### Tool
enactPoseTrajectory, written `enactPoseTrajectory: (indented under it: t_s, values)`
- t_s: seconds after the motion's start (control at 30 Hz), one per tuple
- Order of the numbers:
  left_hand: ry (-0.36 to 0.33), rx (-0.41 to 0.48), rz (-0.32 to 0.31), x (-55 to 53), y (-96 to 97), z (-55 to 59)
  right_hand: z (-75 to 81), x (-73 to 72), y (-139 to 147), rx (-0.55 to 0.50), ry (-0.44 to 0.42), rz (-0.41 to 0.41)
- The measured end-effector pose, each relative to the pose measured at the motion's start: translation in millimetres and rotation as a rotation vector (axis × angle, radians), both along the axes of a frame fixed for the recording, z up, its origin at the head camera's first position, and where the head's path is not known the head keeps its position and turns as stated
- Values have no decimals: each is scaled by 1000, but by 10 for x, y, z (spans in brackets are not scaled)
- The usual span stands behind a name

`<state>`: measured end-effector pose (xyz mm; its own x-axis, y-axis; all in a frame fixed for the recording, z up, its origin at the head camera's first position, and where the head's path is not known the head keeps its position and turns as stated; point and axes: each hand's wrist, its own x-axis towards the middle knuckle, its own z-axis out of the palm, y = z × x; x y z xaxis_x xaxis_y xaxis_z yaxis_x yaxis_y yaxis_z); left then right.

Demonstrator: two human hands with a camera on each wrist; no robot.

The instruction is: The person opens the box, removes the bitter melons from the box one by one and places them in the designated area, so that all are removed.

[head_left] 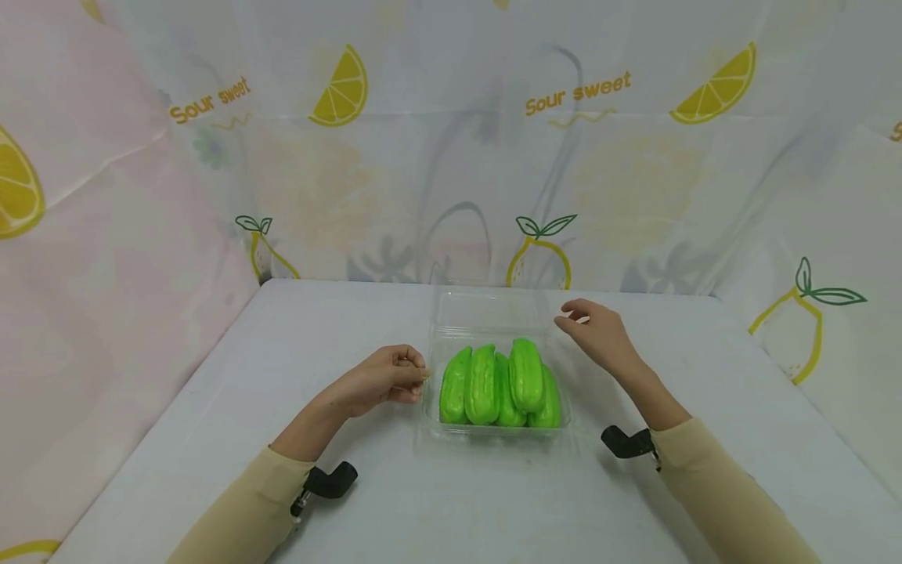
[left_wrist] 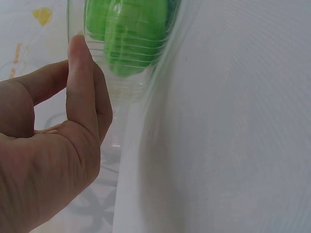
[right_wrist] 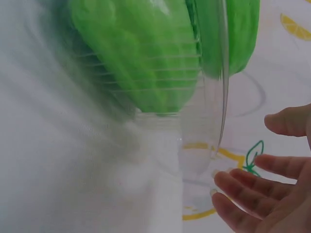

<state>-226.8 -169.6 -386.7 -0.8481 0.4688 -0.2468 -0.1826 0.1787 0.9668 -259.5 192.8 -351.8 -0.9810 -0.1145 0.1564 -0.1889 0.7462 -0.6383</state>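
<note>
A clear plastic clamshell box (head_left: 493,429) stands on the white table, its lid (head_left: 486,307) folded back away from me. Several glossy green, ridged, elongated fruits (head_left: 482,385) fill the base side by side, and one lies raised on the others at the right. At the left rim, my left hand (head_left: 391,377) pinches the box edge between thumb and fingers; the left wrist view shows the thumb (left_wrist: 80,73) against the rim. My right hand (head_left: 595,329) hovers beside the back right of the box, holding nothing, with thumb and fingers apart and slightly bent.
White cloth covers the table (head_left: 338,329). Behind it and at both sides hang curtains (head_left: 451,157) printed with lemons. A black wrist mount sticks out from each sleeve, the left one (head_left: 331,479) and the right one (head_left: 625,442).
</note>
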Motion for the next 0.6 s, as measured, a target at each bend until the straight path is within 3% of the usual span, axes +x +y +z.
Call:
enactPoseTrajectory:
  t_s: [0.3, 0.6]
  values:
    - [-3, -6, 12, -15, -1, -23, 70, 216, -41, 11, -35, 72]
    - [-1, -4, 7, -3, 0, -11, 161, 414, -95, 20, -39, 85]
